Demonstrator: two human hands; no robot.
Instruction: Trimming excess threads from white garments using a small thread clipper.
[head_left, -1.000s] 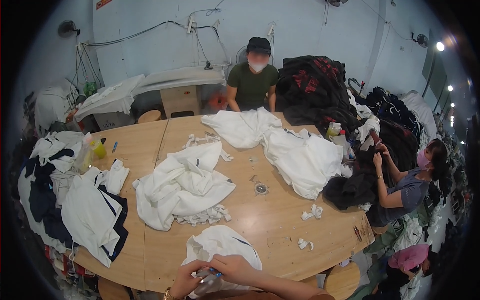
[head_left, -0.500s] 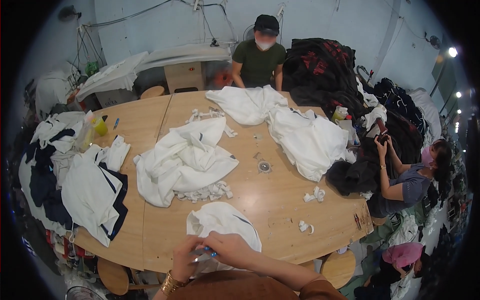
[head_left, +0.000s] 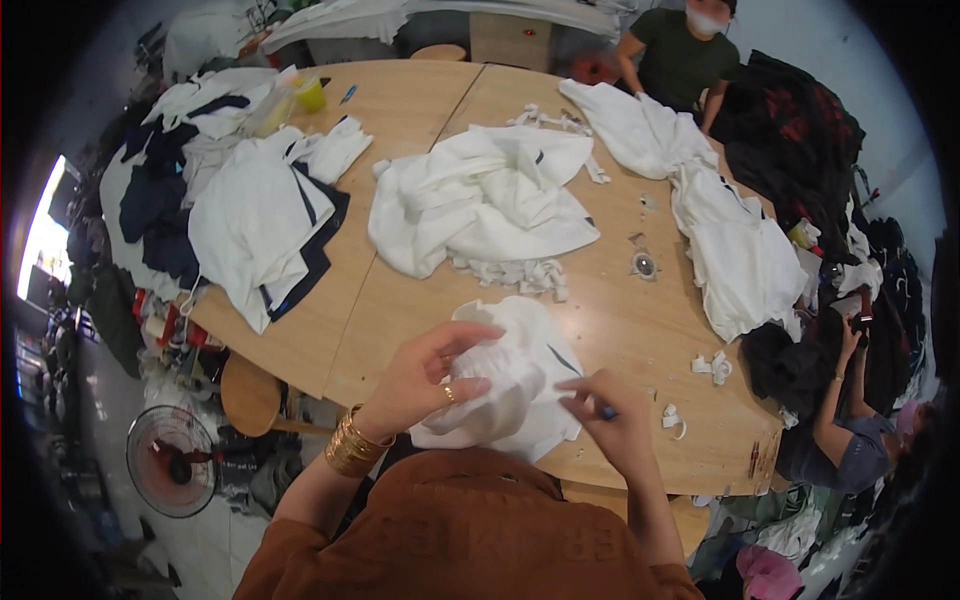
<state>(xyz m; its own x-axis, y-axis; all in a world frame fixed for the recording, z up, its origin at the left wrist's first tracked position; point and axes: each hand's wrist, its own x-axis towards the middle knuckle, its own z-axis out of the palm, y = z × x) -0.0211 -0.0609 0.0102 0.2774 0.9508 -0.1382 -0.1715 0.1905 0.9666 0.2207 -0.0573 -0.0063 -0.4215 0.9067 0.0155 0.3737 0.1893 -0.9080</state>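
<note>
A white garment [head_left: 530,400] lies bunched at the table edge in front of me, with a short dark stripe on its right part. My left hand [head_left: 435,375] is open at its left side, thumb and fingers spread wide against the raised folds of cloth. To the right of the folds, my right hand [head_left: 615,420] is closed on small blue-handled snips [head_left: 608,411]. Only a bit of blue shows between the fingers; the blades are hidden. The right fingertips are close to the garment's right edge.
White cloth scraps [head_left: 515,275] lie beside a larger white garment [head_left: 480,200] mid-table. White and navy garments [head_left: 250,215] are piled left. More white garments [head_left: 735,250] lie right, near dark cloth [head_left: 785,370]. One person [head_left: 675,60] sits across; another [head_left: 850,440] is at the right. A fan [head_left: 172,460] stands lower left.
My view has swung left and down. My hands, close together before, are now apart, the left spread at the white cloth and the right drawn off with the snips.
</note>
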